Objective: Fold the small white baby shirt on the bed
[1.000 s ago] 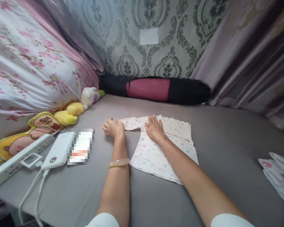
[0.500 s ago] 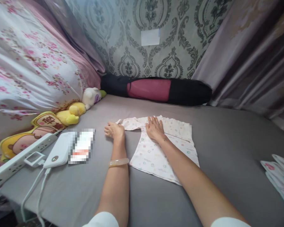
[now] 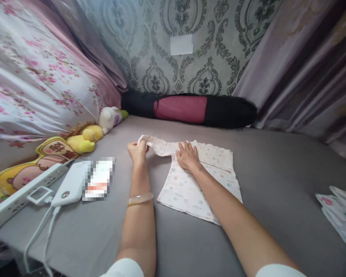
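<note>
Left hand pinches the end of the sleeve, fingers clamped on it, holding it up off the grey sheet! Right hand lies flat, fingers slightly apart, atop the printed white shirt, centre-stage on that sheet. Out left, a white power bank; far back, a black-and-pink bag along the wall.

Garment under my right hand: thin matt cloth, mostly smooth, crinkled along the sleeve in my left hand. Sheet: matt grey cloth, smooth. Its left edge: power strip and power bank, smooth white plastic; yellow plush toy, fuzzy. Far edge: long bag, matt fabric. My bangle: polished, glossy, can't tell stone from plastic.
</note>
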`<state>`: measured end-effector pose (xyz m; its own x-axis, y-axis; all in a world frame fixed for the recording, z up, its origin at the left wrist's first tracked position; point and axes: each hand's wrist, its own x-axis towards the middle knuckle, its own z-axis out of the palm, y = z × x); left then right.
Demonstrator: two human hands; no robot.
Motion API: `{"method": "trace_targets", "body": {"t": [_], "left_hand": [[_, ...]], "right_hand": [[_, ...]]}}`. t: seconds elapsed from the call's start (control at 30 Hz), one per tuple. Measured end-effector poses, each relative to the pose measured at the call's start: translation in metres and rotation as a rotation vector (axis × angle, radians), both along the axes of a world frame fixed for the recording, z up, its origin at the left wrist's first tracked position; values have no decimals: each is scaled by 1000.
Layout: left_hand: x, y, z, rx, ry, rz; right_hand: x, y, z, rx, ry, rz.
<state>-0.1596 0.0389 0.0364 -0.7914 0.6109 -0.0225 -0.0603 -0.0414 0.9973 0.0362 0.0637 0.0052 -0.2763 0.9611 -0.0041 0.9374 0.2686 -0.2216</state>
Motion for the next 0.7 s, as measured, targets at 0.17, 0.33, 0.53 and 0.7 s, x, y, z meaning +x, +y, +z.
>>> {"method": "trace_targets", "body": {"t": [0.17,0.33,0.53,0.7], "left_hand": [[13,5,23,213,-409,7],[30,11,29,344,-495,-97],[62,13,37,400,-456,-295],[83,12,38,334,-417,-357]], "right_hand": [[0,-1,4,-29,4,10],[0,-1,5,-44,6,5],[0,0,5,-55,24,10],[10,9,10,-110,131,44]]}}
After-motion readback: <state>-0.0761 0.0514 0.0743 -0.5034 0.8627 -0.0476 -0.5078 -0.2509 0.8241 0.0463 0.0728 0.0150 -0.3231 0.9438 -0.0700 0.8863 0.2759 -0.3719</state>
